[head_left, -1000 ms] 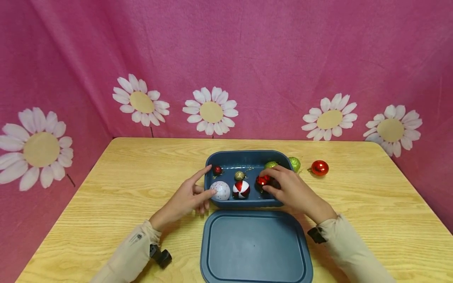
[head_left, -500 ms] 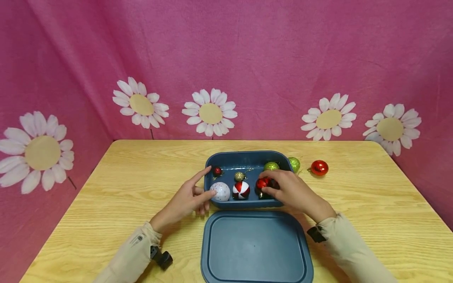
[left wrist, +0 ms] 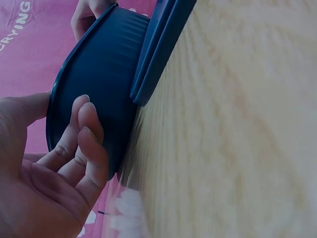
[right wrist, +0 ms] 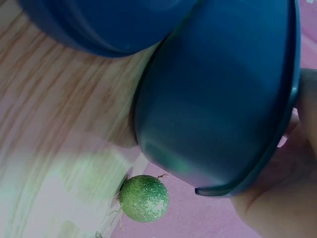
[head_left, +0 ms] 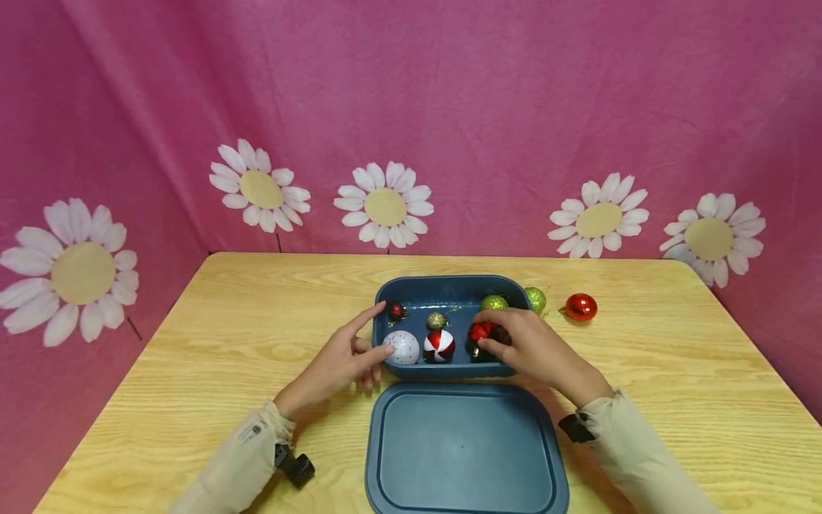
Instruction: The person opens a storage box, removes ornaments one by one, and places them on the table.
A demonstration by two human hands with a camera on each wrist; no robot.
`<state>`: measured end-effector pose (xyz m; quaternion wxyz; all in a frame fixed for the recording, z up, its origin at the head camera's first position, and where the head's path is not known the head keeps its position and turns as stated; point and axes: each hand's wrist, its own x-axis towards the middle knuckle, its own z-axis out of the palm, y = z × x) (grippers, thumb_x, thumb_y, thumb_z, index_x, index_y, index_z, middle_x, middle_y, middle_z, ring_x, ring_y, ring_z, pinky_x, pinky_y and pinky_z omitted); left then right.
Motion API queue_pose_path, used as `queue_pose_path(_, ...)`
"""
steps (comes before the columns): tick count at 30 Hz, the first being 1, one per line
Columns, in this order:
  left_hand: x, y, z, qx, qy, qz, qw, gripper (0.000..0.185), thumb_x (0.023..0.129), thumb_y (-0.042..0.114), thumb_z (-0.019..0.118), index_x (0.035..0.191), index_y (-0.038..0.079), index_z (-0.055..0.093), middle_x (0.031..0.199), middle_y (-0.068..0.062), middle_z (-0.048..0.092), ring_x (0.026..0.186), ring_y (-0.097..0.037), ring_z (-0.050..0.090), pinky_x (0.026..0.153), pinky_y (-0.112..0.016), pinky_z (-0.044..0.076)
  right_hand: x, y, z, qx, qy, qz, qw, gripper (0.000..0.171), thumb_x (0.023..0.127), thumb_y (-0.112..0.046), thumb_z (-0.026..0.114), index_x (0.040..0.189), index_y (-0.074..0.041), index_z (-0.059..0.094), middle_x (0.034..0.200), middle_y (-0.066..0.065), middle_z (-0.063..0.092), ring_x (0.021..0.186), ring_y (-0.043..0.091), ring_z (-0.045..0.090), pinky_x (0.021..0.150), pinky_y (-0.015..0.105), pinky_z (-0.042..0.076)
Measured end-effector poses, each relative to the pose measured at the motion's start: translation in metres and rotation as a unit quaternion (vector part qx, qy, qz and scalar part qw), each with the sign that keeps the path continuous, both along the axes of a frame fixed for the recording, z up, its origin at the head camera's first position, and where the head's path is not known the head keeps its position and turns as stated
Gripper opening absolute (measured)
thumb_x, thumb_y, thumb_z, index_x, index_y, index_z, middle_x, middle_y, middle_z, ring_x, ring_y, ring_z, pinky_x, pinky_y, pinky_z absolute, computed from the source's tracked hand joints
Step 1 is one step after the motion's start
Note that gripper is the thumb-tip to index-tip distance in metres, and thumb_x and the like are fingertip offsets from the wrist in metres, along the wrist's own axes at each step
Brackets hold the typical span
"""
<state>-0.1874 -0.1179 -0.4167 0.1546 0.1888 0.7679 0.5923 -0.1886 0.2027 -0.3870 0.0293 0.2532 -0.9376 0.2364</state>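
A dark blue box (head_left: 449, 284) stands on the table with several baubles in it. My left hand (head_left: 337, 360) holds the box's left end, thumb at the rim and other fingers against the outer wall, as the left wrist view shows. Under that thumb in the head view lies a speckled white bauble (head_left: 404, 348). My right hand (head_left: 536, 346) reaches over the right end and holds a shiny red bauble (head_left: 479, 331) inside, partly hidden by the fingers. Between them are a red-and-white bauble (head_left: 439, 345) and a small gold one (head_left: 436, 320); a small red one (head_left: 396, 310) is at left.
A flat blue lid (head_left: 465, 450) lies in front of the box. Behind my right hand a green glitter bauble (head_left: 494, 303) sits in the box; another green bauble (right wrist: 144, 198) and a red bauble (head_left: 581, 307) rest on the table to the right. A pink flowered cloth hangs behind.
My right hand has sunk slightly inside the box, uncovering more of the green bauble there. The red bauble has turned a little in its fingers. My left hand stays in place.
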Motion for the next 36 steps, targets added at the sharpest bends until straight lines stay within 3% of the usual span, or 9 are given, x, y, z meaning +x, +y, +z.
queue_pose_path(17,0.000,0.003,0.001,0.009,-0.003,0.002,1.0000,0.076,0.097,0.020,0.067,0.159,0.017,0.023,0.066,-0.012,0.065,0.051,-0.020,0.061,0.050,-0.030,0.053,0.013,0.007,0.000,-0.009,0.043,0.006,0.999,0.035,0.090,-0.019,0.076,0.123,-0.008,0.068,0.110,0.007,0.070,0.092,0.018,0.063,0.081,0.042,0.057)
queue_pose_path(23,0.000,0.000,-0.001,0.009,-0.001,0.003,1.0000,0.075,0.097,0.023,0.067,0.159,0.018,0.024,0.066,-0.012,0.065,0.051,-0.023,0.060,0.049,-0.031,0.053,0.017,0.009,0.001,-0.001,0.064,0.005,0.998,0.035,0.089,-0.020,0.076,0.122,-0.009,0.068,0.108,0.006,0.070,0.088,0.018,0.062,0.076,0.037,0.056)
queue_pose_path(29,0.000,0.000,-0.002,-0.002,0.000,0.007,1.0000,0.075,0.097,0.022,0.068,0.158,0.020,0.025,0.067,-0.014,0.065,0.053,-0.024,0.060,0.049,-0.031,0.053,0.023,0.014,0.005,0.007,0.097,0.009,0.995,0.037,0.088,-0.019,0.078,0.122,-0.008,0.068,0.109,0.008,0.070,0.095,0.020,0.066,0.081,0.042,0.058)
queue_pose_path(36,0.000,0.000,-0.001,-0.009,0.001,0.006,0.9999,0.074,0.097,0.022,0.067,0.159,0.020,0.025,0.067,-0.013,0.065,0.053,-0.024,0.060,0.049,-0.030,0.052,0.033,0.023,0.011,-0.002,0.102,0.004,0.995,0.042,0.085,-0.017,0.080,0.124,-0.007,0.067,0.109,0.008,0.069,0.091,0.019,0.065,0.074,0.038,0.059)
